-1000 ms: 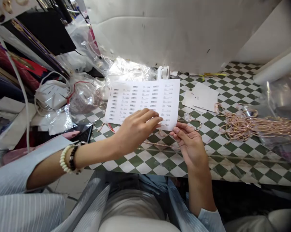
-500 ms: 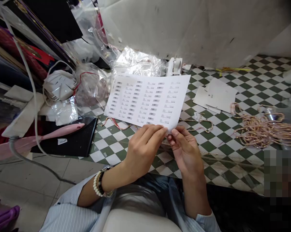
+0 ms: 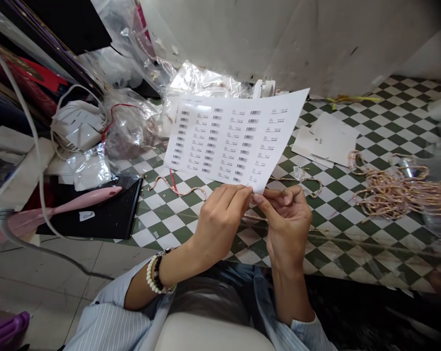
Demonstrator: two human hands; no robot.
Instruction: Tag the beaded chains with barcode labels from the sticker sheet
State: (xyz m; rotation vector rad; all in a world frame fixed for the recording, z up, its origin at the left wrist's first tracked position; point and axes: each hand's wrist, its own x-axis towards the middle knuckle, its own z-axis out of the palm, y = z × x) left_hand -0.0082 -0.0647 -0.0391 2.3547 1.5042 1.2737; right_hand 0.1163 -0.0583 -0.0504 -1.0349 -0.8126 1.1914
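Observation:
A white sheet of barcode price labels (image 3: 220, 136) is held up above the checkered table. My left hand (image 3: 220, 224) pinches its near right corner, fingers bent over the edge. The thumb and fingers of my right hand (image 3: 288, 214) are closed on the same corner, right beside the left fingertips. Whether a single label is lifting there I cannot make out. Below the sheet lies a pink bead strand (image 3: 178, 191). Just beyond my right hand, another bead strand with a small white tag (image 3: 297, 173) rests on the table.
At right lies a heap of pink and gold bead strands (image 3: 396, 195), with white cards (image 3: 333, 141) behind it. Clear plastic bags (image 3: 132, 126), a white charger (image 3: 77, 124) and cables crowd the left. A pink-handled tool (image 3: 85, 199) lies across a black board (image 3: 110, 214).
The sheet has tilted, its right side rising up and to the right. My right hand's fingers have curled in more, still at the corner. The view has shifted slightly.

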